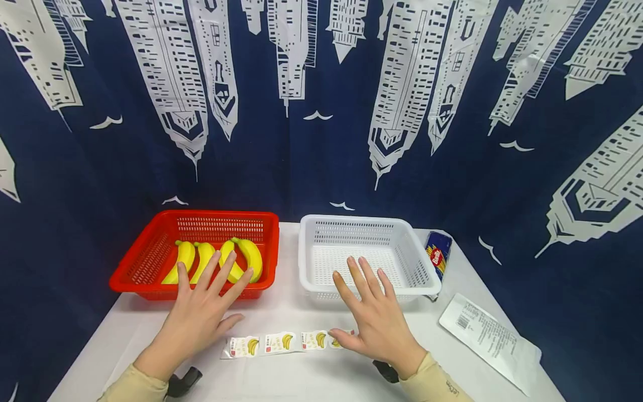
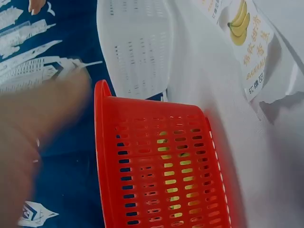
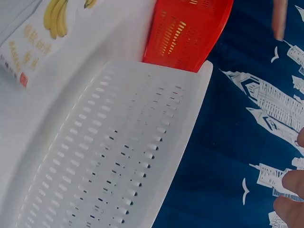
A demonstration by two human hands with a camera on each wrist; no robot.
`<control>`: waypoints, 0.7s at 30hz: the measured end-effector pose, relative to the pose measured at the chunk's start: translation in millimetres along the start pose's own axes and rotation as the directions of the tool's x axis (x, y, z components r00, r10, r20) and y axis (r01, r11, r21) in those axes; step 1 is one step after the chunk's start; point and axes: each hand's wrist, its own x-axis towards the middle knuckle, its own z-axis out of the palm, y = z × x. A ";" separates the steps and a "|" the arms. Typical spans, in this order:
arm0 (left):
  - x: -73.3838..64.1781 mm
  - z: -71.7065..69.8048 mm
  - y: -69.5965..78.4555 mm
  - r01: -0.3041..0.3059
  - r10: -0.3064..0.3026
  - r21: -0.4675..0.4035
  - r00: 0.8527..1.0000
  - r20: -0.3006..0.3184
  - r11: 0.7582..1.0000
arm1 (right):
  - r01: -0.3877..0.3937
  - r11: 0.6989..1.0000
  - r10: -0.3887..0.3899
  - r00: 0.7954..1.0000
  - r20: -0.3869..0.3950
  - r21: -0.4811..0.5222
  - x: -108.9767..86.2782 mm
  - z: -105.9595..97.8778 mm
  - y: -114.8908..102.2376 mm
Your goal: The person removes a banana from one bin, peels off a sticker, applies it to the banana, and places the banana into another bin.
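Observation:
With fingers spread and straight, my left hand (image 1: pixel 198 312) hovers in front of the red basket (image 1: pixel 143 287), its fingertips overlapping the basket in the head view. Several yellow bananas (image 1: pixel 252 258) lie in that basket. My right hand (image 1: pixel 377 318), also spread and holding nothing, is before the white basket (image 1: pixel 306 251), which has a slotted bottom and walls. Between the hands a strip of banana stickers (image 1: pixel 281 342) lies flat on the table; my right thumb overlaps its right end, and I cannot tell whether they touch. In the left wrist view, bananas show through the red basket's slots.
Right of the white basket lies a dark blue packet (image 1: pixel 438 251) with a red label. A silvery-white pouch (image 1: pixel 489 340) with printed text and a barcode rests at the table's right side. Behind the white table (image 1: pixel 291 385) hangs a navy cloth (image 1: pixel 321 162) with white buildings.

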 end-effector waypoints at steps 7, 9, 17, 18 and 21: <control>-3.2 17.9 -9.5 0.201 -0.189 -0.063 0.969 0.160 0.978 | -0.027 0.995 0.027 1.000 -0.008 0.101 9.4 11.3 -14.1; -6.6 24.8 -11.6 0.236 -0.217 -0.105 0.962 0.165 0.966 | -0.064 0.973 0.067 0.998 -0.005 0.221 14.4 19.3 -22.8; -15.1 48.3 -14.3 0.259 -0.270 -0.225 0.963 -0.018 0.939 | -0.256 0.609 0.281 0.955 0.097 0.751 47.1 61.2 -69.4; -15.4 51.1 -14.9 0.251 -0.271 -0.236 0.961 -0.051 0.939 | -0.272 0.571 0.301 0.947 0.110 0.775 51.1 67.4 -74.1; -16.3 61.9 -15.9 0.201 -0.250 -0.261 0.953 -0.171 0.944 | -0.361 0.491 0.371 0.910 0.184 0.793 60.2 82.3 -85.6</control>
